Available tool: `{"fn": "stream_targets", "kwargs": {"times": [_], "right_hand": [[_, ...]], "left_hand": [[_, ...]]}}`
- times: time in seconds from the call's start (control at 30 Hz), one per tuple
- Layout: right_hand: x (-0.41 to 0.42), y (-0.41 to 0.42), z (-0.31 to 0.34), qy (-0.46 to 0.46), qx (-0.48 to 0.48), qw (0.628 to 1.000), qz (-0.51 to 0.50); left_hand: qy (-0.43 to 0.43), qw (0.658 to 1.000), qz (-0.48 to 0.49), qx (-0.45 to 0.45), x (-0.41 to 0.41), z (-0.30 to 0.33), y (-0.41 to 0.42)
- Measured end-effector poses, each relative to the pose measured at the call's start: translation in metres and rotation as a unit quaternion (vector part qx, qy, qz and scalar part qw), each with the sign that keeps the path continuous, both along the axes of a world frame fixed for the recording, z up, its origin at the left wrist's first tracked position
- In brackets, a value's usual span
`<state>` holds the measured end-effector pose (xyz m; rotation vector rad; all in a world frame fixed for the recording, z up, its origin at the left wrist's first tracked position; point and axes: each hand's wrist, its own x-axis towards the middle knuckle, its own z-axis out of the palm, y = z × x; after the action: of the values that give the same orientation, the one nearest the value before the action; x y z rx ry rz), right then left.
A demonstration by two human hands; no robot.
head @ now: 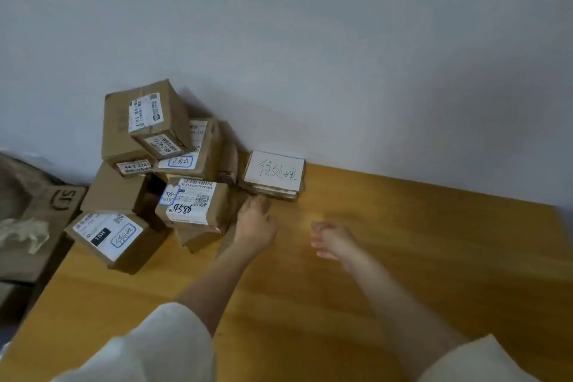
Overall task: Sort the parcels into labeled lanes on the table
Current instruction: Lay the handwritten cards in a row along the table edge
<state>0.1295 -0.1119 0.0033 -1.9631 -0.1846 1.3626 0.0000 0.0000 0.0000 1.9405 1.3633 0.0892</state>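
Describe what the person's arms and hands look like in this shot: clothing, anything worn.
Both arms wear loose, off-white sleeves, the left sleeve and the right sleeve, pushed up so that the forearms are bare. The left hand and right hand are bare, without gloves. No watch, ring or bracelet is visible, though the fingers are slightly blurred.

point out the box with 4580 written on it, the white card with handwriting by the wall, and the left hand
box with 4580 (193, 203), head view, on its white shipping label
white handwritten card (274, 170), head view, on the middle of its written face
left hand (255, 226), head view, on the back of the hand
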Motion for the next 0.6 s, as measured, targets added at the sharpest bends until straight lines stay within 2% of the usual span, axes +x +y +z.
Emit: {"fn": "stream_targets", "kwargs": {"times": [0.13,0.27,0.6], "right_hand": [[0.011,0.031,-0.021,0.068,-0.014,0.994,-0.090],[0.017,0.060,-0.029,0.107,-0.012,0.987,-0.117],[0.033,0.122,-0.055,0.111,-0.031,0.979,-0.171]], "left_hand": [[0.006,0.999,0.025,-0.027,0.028,-0.012,0.034],[0.013,0.999,0.026,-0.042,0.052,-0.021,0.070],[0.083,0.992,0.038,-0.086,0.086,-0.046,0.141]]}}
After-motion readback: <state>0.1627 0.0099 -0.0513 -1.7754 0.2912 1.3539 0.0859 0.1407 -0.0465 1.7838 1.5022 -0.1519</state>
